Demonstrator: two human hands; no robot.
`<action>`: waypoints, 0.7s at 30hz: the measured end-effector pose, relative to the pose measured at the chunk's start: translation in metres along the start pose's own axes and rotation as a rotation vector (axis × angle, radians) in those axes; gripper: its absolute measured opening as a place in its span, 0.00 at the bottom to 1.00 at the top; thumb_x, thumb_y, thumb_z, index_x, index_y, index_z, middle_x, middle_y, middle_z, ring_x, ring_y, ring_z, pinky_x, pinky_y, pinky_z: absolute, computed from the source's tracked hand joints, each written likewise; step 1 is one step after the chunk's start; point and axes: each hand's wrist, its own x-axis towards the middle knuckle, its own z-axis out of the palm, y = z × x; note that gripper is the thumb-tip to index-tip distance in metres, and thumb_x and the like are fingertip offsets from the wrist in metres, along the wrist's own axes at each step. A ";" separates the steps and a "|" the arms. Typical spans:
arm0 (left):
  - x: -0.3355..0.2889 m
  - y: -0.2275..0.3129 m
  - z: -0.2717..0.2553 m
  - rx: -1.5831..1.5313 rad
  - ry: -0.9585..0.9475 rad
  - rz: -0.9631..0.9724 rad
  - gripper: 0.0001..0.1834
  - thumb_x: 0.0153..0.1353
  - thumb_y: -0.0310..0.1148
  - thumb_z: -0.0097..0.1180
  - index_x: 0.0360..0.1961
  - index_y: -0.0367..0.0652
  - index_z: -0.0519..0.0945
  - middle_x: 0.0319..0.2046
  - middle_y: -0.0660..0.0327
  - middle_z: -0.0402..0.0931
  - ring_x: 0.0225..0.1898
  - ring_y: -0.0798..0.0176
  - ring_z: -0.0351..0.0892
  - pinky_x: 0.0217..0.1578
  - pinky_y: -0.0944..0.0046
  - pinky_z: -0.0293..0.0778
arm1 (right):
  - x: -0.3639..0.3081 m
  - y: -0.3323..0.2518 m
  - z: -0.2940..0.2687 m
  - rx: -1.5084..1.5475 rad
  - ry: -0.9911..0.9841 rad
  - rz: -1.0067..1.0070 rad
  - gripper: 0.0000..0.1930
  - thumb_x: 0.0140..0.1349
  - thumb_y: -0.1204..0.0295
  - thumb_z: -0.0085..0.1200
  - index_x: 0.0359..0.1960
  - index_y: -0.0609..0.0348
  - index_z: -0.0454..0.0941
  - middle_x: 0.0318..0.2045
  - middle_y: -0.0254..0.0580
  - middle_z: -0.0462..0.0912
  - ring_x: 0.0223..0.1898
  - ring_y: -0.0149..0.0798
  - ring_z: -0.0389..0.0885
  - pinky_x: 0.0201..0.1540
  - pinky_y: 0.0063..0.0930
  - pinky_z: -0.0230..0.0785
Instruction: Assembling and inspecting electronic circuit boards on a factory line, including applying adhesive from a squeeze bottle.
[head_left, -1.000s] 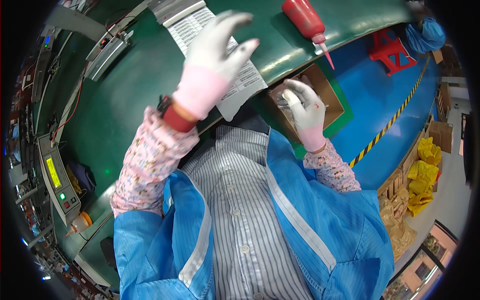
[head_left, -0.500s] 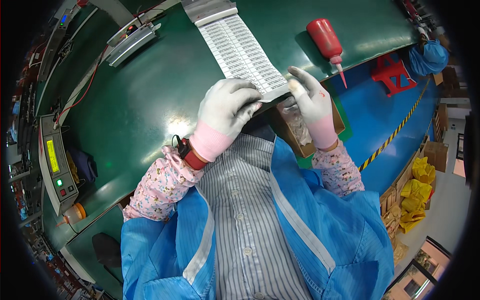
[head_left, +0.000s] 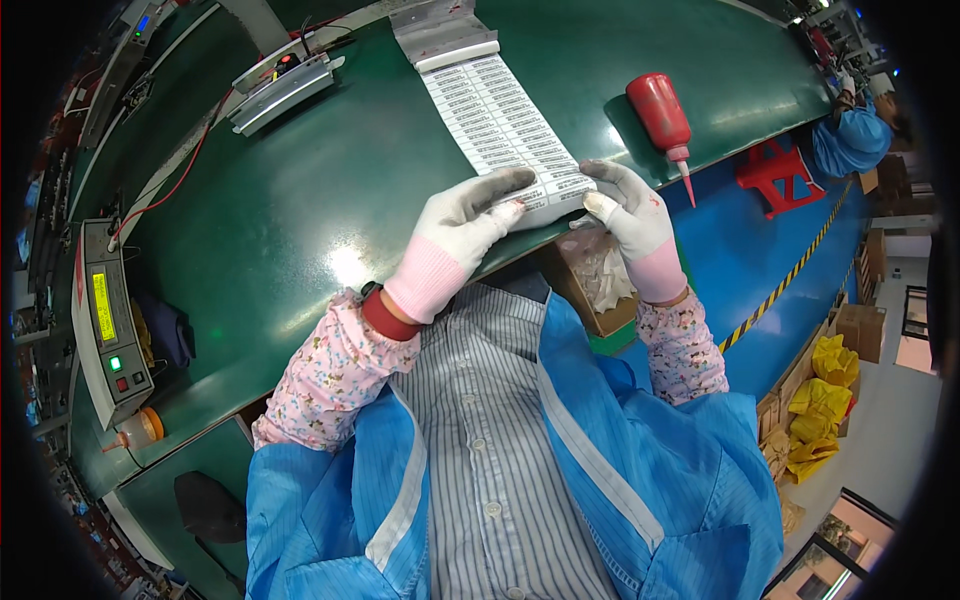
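Left hand (head_left: 458,222) and right hand (head_left: 642,222) pinch near end of strip (head_left: 500,112); strip spans bench (head_left: 280,200) to its edge; uneven pull could tear strip; slack pinch could drop end toward box (head_left: 612,321).

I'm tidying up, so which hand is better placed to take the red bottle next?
Probably the right hand: it's nearer the red bottle, which is beyond it on the bench. The left hand is farther, at the left edge of the label strip.

Label sheet (head_left: 508,125) white, black print; bottle (head_left: 660,112) red; bench (head_left: 250,200) green; sleeves (head_left: 335,380) pink, floral; jacket (head_left: 330,520) blue.
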 end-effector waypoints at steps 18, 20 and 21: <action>0.008 0.000 -0.054 0.265 -0.152 -0.138 0.21 0.69 0.29 0.55 0.61 0.34 0.77 0.59 0.52 0.78 0.50 0.62 0.80 0.54 0.68 0.76 | 0.032 -0.022 -0.001 -0.411 0.450 -0.313 0.15 0.64 0.75 0.60 0.52 0.68 0.81 0.54 0.48 0.83 0.45 0.37 0.83 0.53 0.24 0.74; 0.009 0.010 -0.055 0.684 -0.235 -0.098 0.19 0.68 0.32 0.58 0.59 0.38 0.81 0.57 0.55 0.80 0.49 0.61 0.81 0.54 0.67 0.76 | 0.056 -0.027 -0.017 -0.861 0.539 -0.595 0.27 0.62 0.71 0.63 0.63 0.61 0.74 0.55 0.48 0.83 0.47 0.42 0.84 0.52 0.28 0.74; 0.009 0.012 -0.056 0.683 -0.237 -0.093 0.19 0.68 0.32 0.58 0.59 0.38 0.81 0.57 0.55 0.80 0.49 0.61 0.81 0.54 0.67 0.76 | 0.063 -0.028 -0.020 -0.863 0.542 -0.598 0.27 0.62 0.71 0.63 0.63 0.61 0.74 0.55 0.48 0.83 0.47 0.42 0.84 0.52 0.28 0.74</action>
